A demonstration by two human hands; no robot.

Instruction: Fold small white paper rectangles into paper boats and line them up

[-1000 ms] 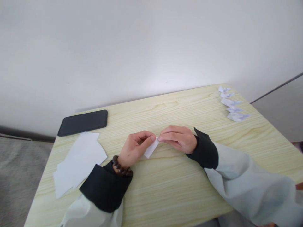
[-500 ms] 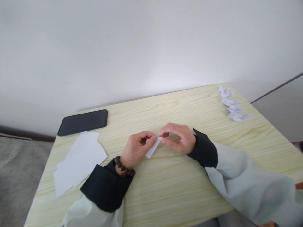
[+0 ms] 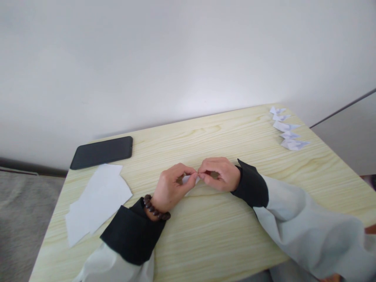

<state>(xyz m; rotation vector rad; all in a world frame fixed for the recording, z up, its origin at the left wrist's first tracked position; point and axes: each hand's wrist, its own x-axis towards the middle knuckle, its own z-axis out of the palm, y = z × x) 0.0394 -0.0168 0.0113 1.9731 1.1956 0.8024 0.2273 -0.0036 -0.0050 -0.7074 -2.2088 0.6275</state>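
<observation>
A sm. white pc. of paper is pinched btwn the fingertips of the L hand & R hand, approx. mid-bench. Mostly hidden, it shows plain white around the L thumb; exact shape unclear.

Phone, paper sheets, folded papers on table

Nothing readable anywhere that I can see, folks: the flat black rectangular phone has a dark face with no lettering I can make out, and the loose white paper sheets just on the near side of it look plain. Right of the phone, the small white paper piece is mostly covered up, and the little pointed folded white paper shapes way further right show no legible marks.
</observation>
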